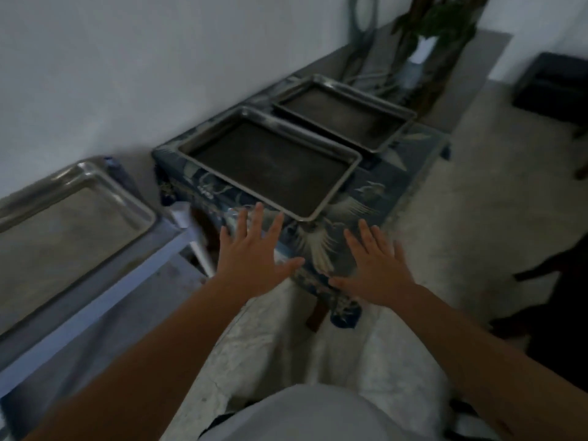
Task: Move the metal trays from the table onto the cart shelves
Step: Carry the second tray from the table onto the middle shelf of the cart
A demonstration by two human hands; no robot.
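Two metal trays lie on a low table covered with a blue patterned cloth [350,198]. The near tray [270,163] is close to the table's front edge; the far tray [343,113] sits behind it. A third metal tray [66,227] rests on the top shelf of the cart [95,294] at the left. My left hand [254,249] hovers with fingers spread just short of the near tray's front rim. Also spread and holding nothing, my right hand [375,265] is over the table's front right corner.
A white wall runs along the back left. A potted plant [436,23] and grey hoses stand behind the table. A dark box [553,84] sits at the far right, and a dark shape [553,297] lies on the floor at the right.
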